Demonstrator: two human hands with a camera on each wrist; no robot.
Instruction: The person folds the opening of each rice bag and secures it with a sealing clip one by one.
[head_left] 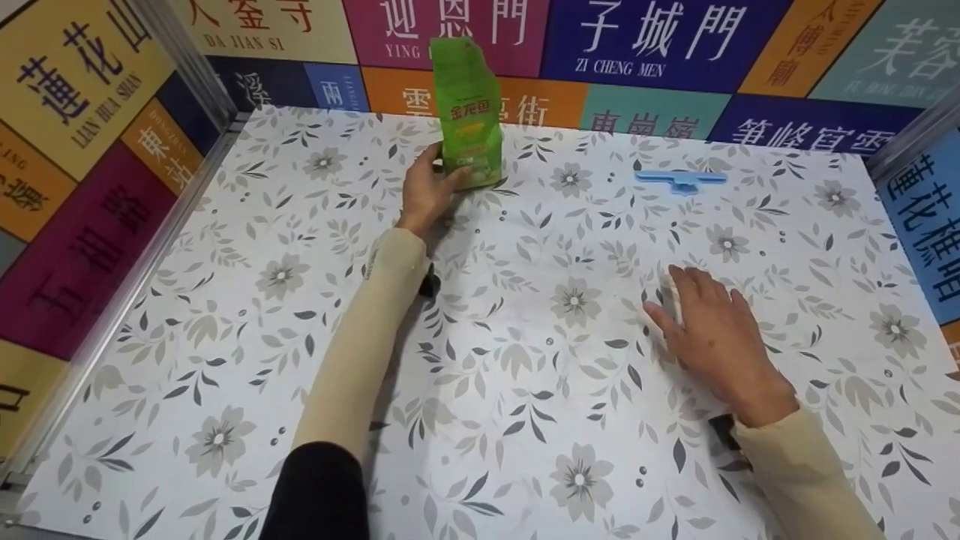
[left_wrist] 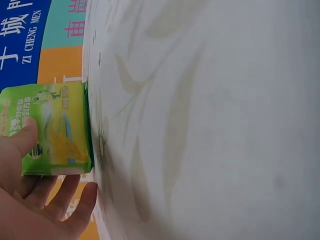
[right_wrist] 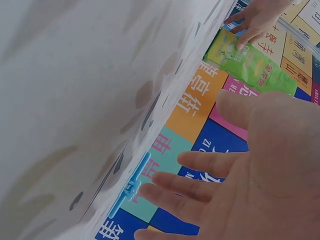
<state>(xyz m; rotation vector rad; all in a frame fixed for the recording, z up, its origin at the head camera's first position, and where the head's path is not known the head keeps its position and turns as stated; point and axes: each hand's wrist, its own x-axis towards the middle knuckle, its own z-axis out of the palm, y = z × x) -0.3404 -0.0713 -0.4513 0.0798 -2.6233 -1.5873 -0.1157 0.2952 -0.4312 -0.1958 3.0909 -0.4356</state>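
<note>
A green printed bag stands upright near the table's back edge, its top edge cut on a slant. My left hand grips its lower part, the thumb across the front, as the left wrist view also shows with the bag's yellow-green base. Over the right half of the table, my right hand has its fingers spread and holds nothing. Farther back, beyond those fingertips, lies a light blue bag clip, seen also as a blue clip in the right wrist view.
A white tablecloth with grey flowers and leaves covers the table. Colourful panels with large Chinese characters rise behind it and along both sides. A metal frame edge runs down the left side.
</note>
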